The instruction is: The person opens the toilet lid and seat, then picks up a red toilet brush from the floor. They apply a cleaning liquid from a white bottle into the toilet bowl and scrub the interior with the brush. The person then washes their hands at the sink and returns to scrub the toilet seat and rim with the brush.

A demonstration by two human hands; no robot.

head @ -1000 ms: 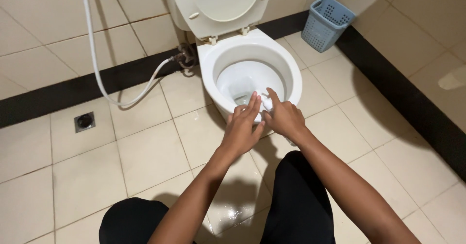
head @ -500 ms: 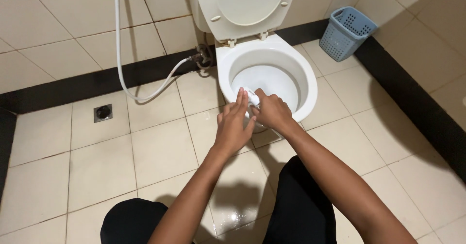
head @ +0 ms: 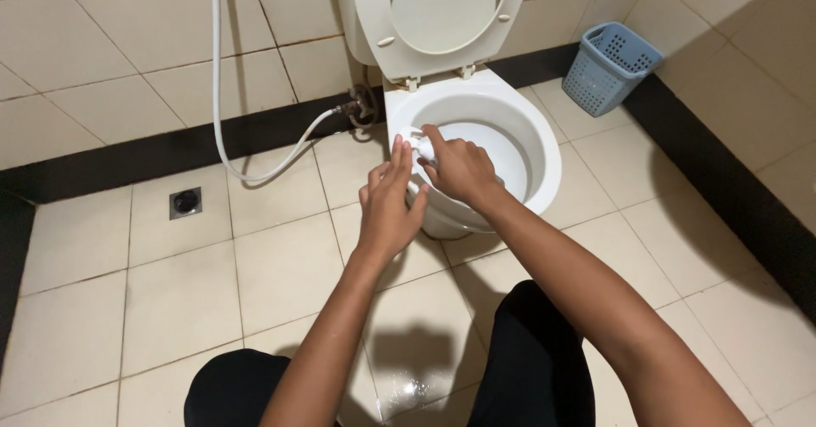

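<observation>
Both hands have slid across to the left side of the toilet bowl [head: 544,151] since half a second ago, when they worked at its front edge; the view has swung too, so the bowl now sits higher and further right. The right hand [head: 459,170] is clenched around a small white wad [head: 422,148], pressing it on the near-left rim; only a bit of the wad shows past the fingers, pale and crumpled, whether cloth or paper I cannot tell. The left hand [head: 389,210] is open, fingers spread and pointing up, holding nothing, its fingertips just beside the wad and the rim. The bowl is white and glossy; the seat and lid [head: 442,11] stand raised against the wall. A white spray hose [head: 223,130] loops down the tiled wall to a valve just left of the bowl; a floor drain [head: 185,201] lies further left; a blue-grey basket [head: 608,67] stands in the corner on the right. The right hand hides part of the near rim.
</observation>
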